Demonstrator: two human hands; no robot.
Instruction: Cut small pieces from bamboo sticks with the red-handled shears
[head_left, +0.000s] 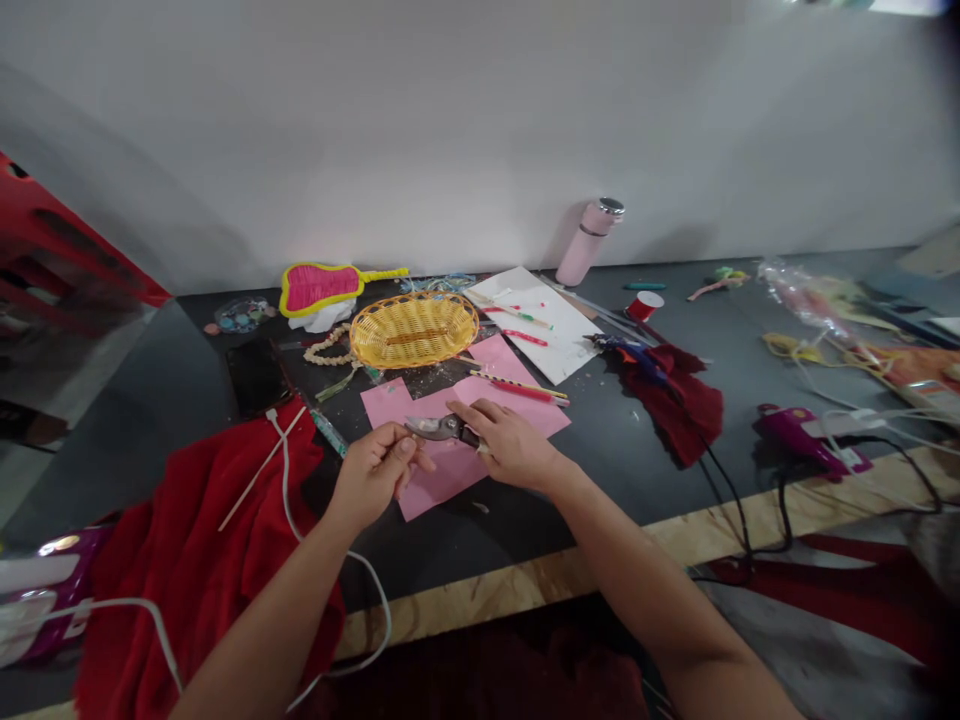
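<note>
My right hand (pixel 510 440) is wrapped round the dark handles of a pair of pruning shears (pixel 433 428), whose metal blades point left. At the blade tips, my left hand (pixel 381 468) has its thumb and forefinger pinched together; whatever lies between them is too small to make out. Both hands are above pink paper (pixel 442 480) on the dark table. Just beyond them lies a yellow wicker basket (pixel 414 332). A striped stick and a red stick (pixel 517 390) rest on the paper's right part.
Red cloth (pixel 217 500) with a white cable covers the left front, beside a dark phone (pixel 256 376). A pink bottle (pixel 589 242) stands by the wall. White paper (pixel 562 350), a red spool (pixel 645 306), dark red fabric (pixel 679 400) and a purple glue gun (pixel 810 438) lie rightward.
</note>
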